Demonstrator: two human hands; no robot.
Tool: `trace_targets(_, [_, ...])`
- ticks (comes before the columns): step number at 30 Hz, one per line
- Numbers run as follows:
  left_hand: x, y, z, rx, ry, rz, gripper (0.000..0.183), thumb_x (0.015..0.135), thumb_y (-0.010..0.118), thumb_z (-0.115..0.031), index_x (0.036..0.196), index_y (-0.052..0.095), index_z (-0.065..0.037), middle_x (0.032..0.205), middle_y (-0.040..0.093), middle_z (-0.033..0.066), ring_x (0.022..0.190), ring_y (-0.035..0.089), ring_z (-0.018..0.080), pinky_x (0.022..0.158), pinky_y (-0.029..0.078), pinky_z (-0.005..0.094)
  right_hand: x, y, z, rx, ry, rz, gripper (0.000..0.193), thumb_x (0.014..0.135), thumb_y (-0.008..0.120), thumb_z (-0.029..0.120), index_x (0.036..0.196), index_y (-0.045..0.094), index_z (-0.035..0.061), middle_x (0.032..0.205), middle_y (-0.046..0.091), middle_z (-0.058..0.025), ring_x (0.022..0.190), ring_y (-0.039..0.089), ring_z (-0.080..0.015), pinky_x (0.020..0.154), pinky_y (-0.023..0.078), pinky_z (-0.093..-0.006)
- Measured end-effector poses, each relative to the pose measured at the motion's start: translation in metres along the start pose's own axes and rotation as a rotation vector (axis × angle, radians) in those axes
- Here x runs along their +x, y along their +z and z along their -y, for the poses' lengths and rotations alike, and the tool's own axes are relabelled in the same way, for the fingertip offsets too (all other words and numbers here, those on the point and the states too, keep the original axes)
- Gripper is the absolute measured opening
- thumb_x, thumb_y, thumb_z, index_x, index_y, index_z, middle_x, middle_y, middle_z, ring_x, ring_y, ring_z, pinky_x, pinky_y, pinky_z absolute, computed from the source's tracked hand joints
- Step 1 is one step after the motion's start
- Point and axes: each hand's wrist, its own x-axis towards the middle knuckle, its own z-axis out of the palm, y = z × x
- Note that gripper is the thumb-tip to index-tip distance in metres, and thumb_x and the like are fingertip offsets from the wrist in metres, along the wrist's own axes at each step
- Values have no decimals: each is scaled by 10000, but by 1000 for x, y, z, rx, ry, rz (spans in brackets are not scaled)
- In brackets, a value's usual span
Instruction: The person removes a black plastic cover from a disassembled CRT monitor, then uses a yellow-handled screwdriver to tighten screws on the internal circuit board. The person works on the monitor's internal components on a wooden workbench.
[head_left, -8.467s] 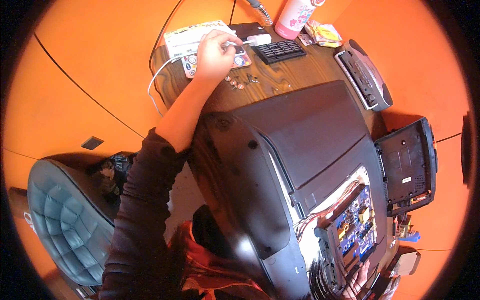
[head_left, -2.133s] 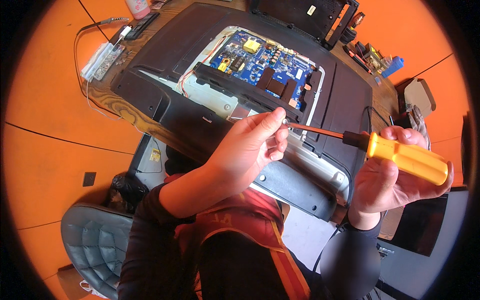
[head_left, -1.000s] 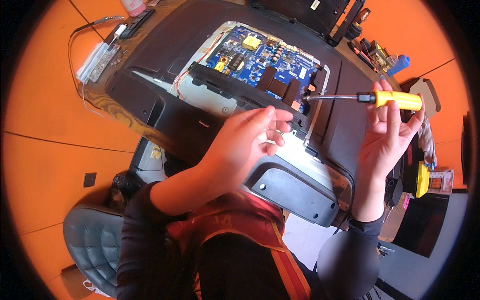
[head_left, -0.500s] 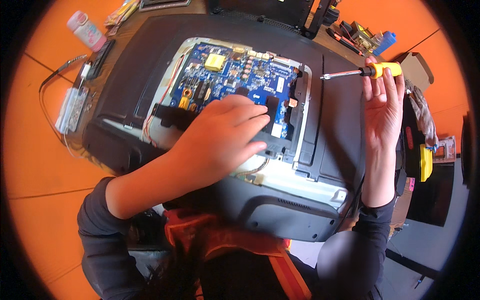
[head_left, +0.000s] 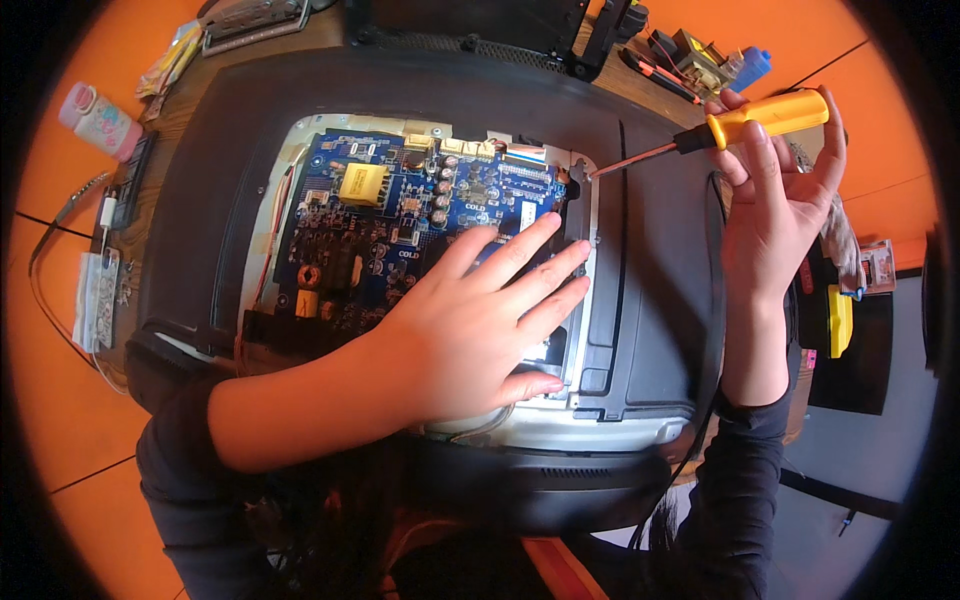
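Observation:
My left hand (head_left: 470,320) lies flat with fingers spread across a blue circuit board (head_left: 480,205) and the black plastic strip (head_left: 578,250) along its right side. In my right hand (head_left: 775,220) is a screwdriver (head_left: 775,118) with a yellow handle, gripped between thumb and fingers. Its shaft points left, and the tip is at the strip's far right corner; whether it touches a screw is too small to tell. The board sits in the opened back of a large black panel housing (head_left: 225,140). My left hand covers the board's near right part.
A pink and white bottle (head_left: 102,122) stands at the far left, near a clear bag of small parts (head_left: 97,300). Pliers (head_left: 660,75) and a blue container (head_left: 752,68) lie at the back right. Gloves (head_left: 843,245) and a yellow object (head_left: 840,320) are right of my right arm.
My left hand has come down and spread out over the board and strip. The screwdriver's tip has moved left to the strip's far corner. The view has shifted, so the panel appears further left.

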Motion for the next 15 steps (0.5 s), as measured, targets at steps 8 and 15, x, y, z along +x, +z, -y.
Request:
trace_targets(8, [-1,3,3,-45,-13,-15,782,727,675,-507,1330,482,-48,1431,408,127,1324,349,336,1016,303,459,3,9,1,-350,-157,180,677,879,614,15,1436,242,111,1071,632,-271,987,657,-319,828,555,-350])
trace_targets(15, [-2,4,1,-106,-20,-20,812,698,697,-489,1333,468,-37,1427,402,147,1322,353,334,988,314,464,3,18,-7,-285,-194,336,723,849,640,-14,1438,229,73,1084,627,-268,990,655,-318,879,533,-423])
